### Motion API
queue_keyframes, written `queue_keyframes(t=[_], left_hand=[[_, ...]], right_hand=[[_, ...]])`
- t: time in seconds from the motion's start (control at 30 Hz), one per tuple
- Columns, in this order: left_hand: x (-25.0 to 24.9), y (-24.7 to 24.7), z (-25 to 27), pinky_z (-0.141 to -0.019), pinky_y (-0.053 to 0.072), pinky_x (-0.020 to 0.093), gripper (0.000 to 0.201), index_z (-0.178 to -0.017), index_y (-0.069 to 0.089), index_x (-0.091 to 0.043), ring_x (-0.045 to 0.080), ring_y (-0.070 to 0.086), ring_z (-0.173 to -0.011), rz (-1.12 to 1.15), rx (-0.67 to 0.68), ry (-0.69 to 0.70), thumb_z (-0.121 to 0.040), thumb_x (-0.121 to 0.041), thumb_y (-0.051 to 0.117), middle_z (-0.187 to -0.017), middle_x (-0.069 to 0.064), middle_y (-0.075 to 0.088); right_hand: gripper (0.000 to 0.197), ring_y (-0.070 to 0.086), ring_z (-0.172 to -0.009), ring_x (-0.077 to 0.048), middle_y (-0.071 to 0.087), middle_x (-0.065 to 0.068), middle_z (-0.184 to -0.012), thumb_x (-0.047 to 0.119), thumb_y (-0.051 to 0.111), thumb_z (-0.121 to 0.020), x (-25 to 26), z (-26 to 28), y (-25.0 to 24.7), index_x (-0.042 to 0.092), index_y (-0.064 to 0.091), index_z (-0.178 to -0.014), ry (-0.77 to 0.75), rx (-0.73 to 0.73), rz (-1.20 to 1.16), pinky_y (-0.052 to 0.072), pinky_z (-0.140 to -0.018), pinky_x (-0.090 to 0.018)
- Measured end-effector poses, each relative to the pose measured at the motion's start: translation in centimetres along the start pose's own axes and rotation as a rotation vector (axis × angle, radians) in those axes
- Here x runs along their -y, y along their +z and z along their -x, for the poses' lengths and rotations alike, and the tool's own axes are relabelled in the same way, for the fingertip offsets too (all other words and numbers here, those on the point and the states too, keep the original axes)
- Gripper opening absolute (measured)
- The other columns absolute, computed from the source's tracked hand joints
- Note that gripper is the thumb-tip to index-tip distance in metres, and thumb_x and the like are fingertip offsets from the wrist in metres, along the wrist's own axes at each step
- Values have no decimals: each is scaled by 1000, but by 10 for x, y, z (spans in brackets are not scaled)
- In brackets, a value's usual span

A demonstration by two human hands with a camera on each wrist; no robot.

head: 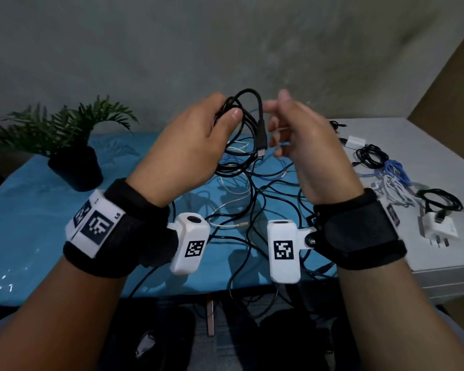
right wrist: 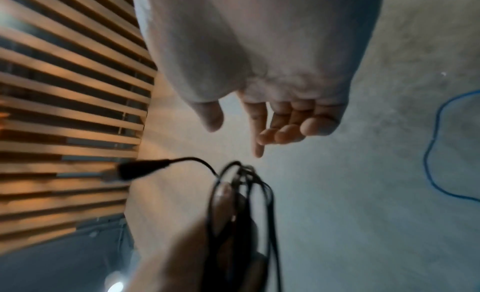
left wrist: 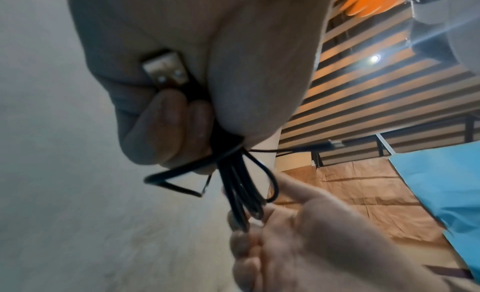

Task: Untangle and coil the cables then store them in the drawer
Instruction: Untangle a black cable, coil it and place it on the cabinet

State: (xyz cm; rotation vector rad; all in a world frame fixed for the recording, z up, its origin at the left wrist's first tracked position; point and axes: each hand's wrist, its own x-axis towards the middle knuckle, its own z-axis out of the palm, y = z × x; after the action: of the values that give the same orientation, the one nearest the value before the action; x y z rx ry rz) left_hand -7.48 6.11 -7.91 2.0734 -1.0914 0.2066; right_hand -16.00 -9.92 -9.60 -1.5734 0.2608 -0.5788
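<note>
left hand (head: 188, 145): fingers curled round coiled black cable (head: 248, 121) | right hand (head: 303, 135): fingers loose, holding nothing, just beside coil | tangled cables (head: 252, 199) on bench (head: 38, 210)

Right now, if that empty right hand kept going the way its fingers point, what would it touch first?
Most likely the black cable coil that the left hand grips; the right hand has loose fingers aimed at it, just short. Depth is hard to judge.

The right hand (head: 300, 135) is blurred; the left palm hides part of the black cable (head: 248, 121).
</note>
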Motion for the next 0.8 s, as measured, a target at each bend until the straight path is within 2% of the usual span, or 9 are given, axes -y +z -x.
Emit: queue_keyframes(t=[0.07, 0.13, 0.23, 0.3, 0.37, 0.43, 0.47, 0.63, 0.8], left_hand=[[1, 2, 0, -56, 33, 23, 31, -88, 44, -13, 5, 44, -59, -58, -9, -2, -108, -37, 42, -66, -3, 45], [2, 6, 0, -56, 31, 29, 29, -88, 43, -15, 6, 44, -59, -107, -15, -8, -107, -37, 42, -66, -5, 44], [1, 6, -1, -52, 33, 20, 31, -81, 41, -22, 4, 44, -57, -96, 9, -4, -107, -37, 43, -67, -4, 48], [2, 3, -3, -53, 34, 21, 30, -81, 44, -21, 4, 44, -54, 86, 74, -23, -107, -36, 45, -69, 1, 53], [-2, 1, 0, -50, 32, 28, 28, -83, 46, -21, 10, 40, -54, 453, 189, -79, -107, -35, 46, -68, -1, 47], [-6, 2, 4, -45, 24, 25, 25, -85, 46, -21, 15, 31, -54, 727, 295, -100, -107, -33, 45, -66, -4, 40], [-9, 4, 5, -43, 24, 23, 25, -87, 47, -20, 13, 30, -53, 772, 317, -93, -108, -32, 43, -66, -5, 39], [-10, 3, 2, -46, 37, 10, 20, -94, 52, -14, -1, 47, -48, 697, 202, -69, -109, -21, 41, -59, -15, 54], [-1, 3, 0, -58, 36, 11, 23, -93, 59, -14, -7, 52, -58, 234, 80, 77, -107, -30, 50, -65, -20, 59]], right_hand=[[38, 45, -73, -13, 53, 7, -82, 54, 53, -97, 8, 5, -1, 25, 75, -104, -85, 52, 20, 37, -67, -28], [26, 47, -68, -7, 56, 11, -74, 40, 60, -99, 15, 13, 3, 17, 73, -101, -197, 109, 77, 40, -63, -21], [9, 50, -66, -9, 60, -3, -75, 19, 70, -96, 14, 14, 6, 11, 70, -92, -304, 99, 190, 43, -59, -20], [9, 51, -67, -6, 62, 2, -75, 19, 70, -95, 7, 7, 1, 11, 71, -90, -323, 14, 246, 43, -62, -21], [5, 57, -70, -4, 67, 7, -79, 17, 70, -96, 0, 1, -2, 16, 72, -91, -312, -47, 228, 46, -66, -20], [11, 64, -75, -6, 73, 6, -84, 11, 66, -97, -6, -1, 1, 18, 74, -96, -245, -13, 79, 52, -68, -22], [15, 67, -75, -8, 75, 4, -85, 6, 64, -97, -9, -1, 4, 17, 74, -97, -202, 13, -17, 54, -67, -23], [12, 68, -65, -14, 73, -2, -76, 4, 62, -95, -9, 1, 11, 12, 70, -90, -2, 114, -262, 57, -63, -27], [8, 71, -64, -13, 74, -5, -75, 6, 58, -98, -6, 0, 9, 5, 66, -98, 111, 125, -412, 58, -60, -22]])
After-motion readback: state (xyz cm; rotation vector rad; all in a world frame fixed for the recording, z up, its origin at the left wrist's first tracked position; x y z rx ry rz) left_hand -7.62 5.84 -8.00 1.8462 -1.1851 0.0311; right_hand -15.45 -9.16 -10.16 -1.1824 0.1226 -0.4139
